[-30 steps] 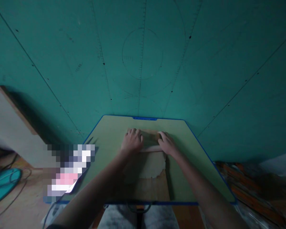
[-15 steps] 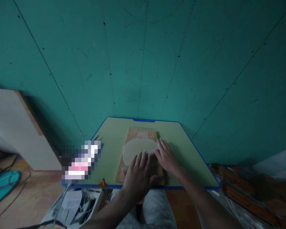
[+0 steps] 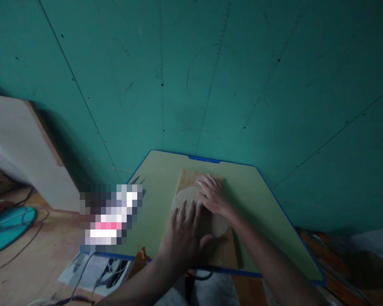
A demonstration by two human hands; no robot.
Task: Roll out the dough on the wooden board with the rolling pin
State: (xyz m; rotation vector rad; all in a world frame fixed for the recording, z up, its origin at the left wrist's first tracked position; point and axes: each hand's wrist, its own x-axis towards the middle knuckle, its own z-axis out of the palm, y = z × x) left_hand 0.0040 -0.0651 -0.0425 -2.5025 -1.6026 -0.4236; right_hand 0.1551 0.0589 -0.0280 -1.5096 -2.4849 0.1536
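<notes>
Nearest of all, grey-clad legs (image 3: pixel 212 291) sit under the blue-edged surface (image 3: pixel 268 221), and just over that near edge comes the left hand (image 3: pixel 183 231), palm down, fingers stretched out and spread, clutching nothing that shows! It lies over the near left part of the pale sheet (image 3: pixel 184 194), which looks like dough, on the wooden board (image 3: pixel 228 255). The board's long axis runs away from the body; the sheet's own long axis is hard to call with hands across its middle. Farther out, the right hand (image 3: pixel 213 194) reaches over the sheet's far right side, fingers loosely extended, unclenched; what's beneath either palm, I can't tell. So the sheet lies right under both hands, left nearer the body, right farther out, and beyond them stands the green wall (image 3: pixel 204 85).
</notes>
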